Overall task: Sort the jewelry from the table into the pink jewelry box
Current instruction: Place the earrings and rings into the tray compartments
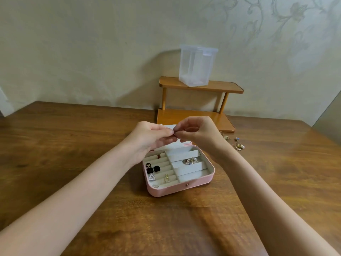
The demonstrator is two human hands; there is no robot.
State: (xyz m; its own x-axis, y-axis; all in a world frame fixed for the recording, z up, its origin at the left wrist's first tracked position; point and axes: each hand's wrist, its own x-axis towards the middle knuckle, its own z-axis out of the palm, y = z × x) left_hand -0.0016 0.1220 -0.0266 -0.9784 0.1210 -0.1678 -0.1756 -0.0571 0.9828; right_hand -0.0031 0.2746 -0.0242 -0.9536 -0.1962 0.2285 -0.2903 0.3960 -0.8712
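Grained wooden table (73,145), rounded pink jewelry box (177,189)

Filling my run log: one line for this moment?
both hands pinch small dark piece | above open pink jewelry box | loose jewelry on wooden table

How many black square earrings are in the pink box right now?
2. Both black square earrings sit side by side in the ring-roll section on the left side of the pink jewelry box. The hands may hide others.
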